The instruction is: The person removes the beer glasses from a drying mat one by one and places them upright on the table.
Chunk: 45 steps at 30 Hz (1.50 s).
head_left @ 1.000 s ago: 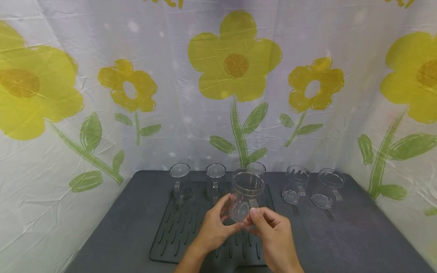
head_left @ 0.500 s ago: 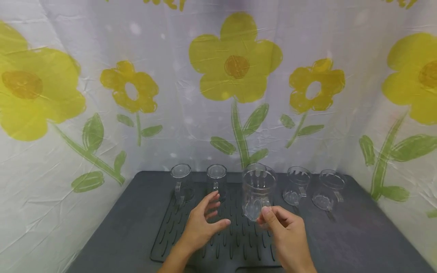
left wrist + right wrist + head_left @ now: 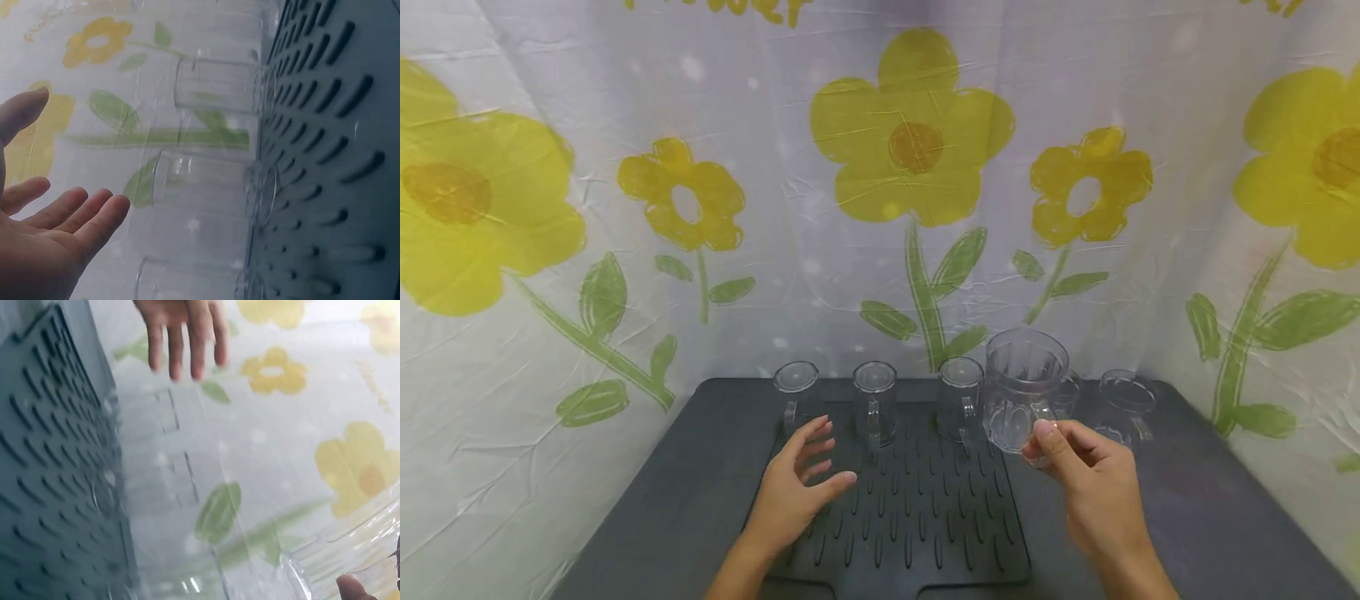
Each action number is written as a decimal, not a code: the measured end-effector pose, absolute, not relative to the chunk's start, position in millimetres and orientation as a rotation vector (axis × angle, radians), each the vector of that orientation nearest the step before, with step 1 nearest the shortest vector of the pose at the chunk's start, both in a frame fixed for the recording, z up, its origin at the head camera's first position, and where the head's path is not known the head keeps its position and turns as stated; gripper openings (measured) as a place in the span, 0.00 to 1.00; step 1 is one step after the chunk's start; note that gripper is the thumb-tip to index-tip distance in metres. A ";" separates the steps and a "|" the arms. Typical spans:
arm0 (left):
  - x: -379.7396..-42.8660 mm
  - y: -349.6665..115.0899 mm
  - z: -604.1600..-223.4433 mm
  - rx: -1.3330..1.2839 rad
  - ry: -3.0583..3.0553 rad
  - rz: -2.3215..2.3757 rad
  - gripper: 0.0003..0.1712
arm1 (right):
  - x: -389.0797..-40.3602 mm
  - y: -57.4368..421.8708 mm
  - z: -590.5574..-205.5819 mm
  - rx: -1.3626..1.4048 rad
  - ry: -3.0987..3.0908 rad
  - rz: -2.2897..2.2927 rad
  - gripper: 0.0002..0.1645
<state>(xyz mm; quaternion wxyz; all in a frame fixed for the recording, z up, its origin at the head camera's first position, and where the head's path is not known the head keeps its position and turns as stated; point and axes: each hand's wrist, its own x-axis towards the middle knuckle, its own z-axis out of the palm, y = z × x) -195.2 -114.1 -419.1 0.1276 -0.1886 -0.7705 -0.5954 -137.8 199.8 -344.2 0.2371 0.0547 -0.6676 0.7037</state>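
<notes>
My right hand (image 3: 1097, 492) pinches the handle of a clear glass mug (image 3: 1011, 421) between thumb and fingers. This mug is upright, raised over the right back edge of the drying mat (image 3: 895, 554), and overlaps another mug behind it. In the right wrist view, part of the held mug (image 3: 350, 540) and my thumb show at the lower right corner. My left hand (image 3: 790, 496) is in the air over the mat's left side, fingers spread and holding nothing. Along the back of the mat stand three clear mugs: left (image 3: 796, 400), middle (image 3: 874, 404) and right (image 3: 959, 404).
Two more clear mugs stand at the back right of the dark table (image 3: 647, 500); one (image 3: 1070, 392) is partly hidden by the held mug, the other (image 3: 1127, 392) partly by my right hand. A white curtain (image 3: 820, 275) with yellow flowers surrounds the table's back and sides.
My left hand has let go of the mug and moved left. My right hand has carried the mug rightward and up, away from the middle of the mat. The standing mugs have not moved.
</notes>
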 end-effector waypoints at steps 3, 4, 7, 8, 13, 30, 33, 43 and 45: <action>-196.2 -120.8 -416.7 -0.552 -2.228 -1.718 0.44 | -140.8 213.2 -340.2 0.163 -1.809 1.926 0.15; -196.2 -122.9 -415.8 -0.553 -2.223 -1.716 0.44 | -141.4 217.7 -339.1 0.165 -1.802 1.927 0.15; -196.0 -129.2 -413.5 -0.535 -2.217 -1.714 0.44 | -143.7 230.5 -336.4 0.167 -1.765 1.946 0.16; -195.7 -131.5 -413.3 -0.530 -2.214 -1.711 0.44 | -144.4 234.6 -335.9 0.160 -1.758 1.947 0.16; -193.5 -143.8 -416.9 -0.478 -2.229 -1.646 0.43 | -148.3 255.7 -334.3 0.133 -1.678 1.994 0.15; -181.3 -179.8 -446.1 -0.255 -2.301 -1.582 0.45 | -161.0 318.7 -334.3 0.276 -1.453 2.026 0.09; -178.9 -185.4 -452.8 -0.194 -2.329 -1.580 0.47 | -162.9 329.4 -335.1 0.218 -1.460 1.985 0.10; -176.7 -202.6 -478.3 0.051 -2.522 -1.537 0.54 | -173.7 364.9 -341.3 0.118 -1.451 1.934 0.12; -177.5 -205.1 -482.3 0.075 -2.567 -1.530 0.55 | -175.2 371.5 -343.1 0.125 -1.438 1.938 0.12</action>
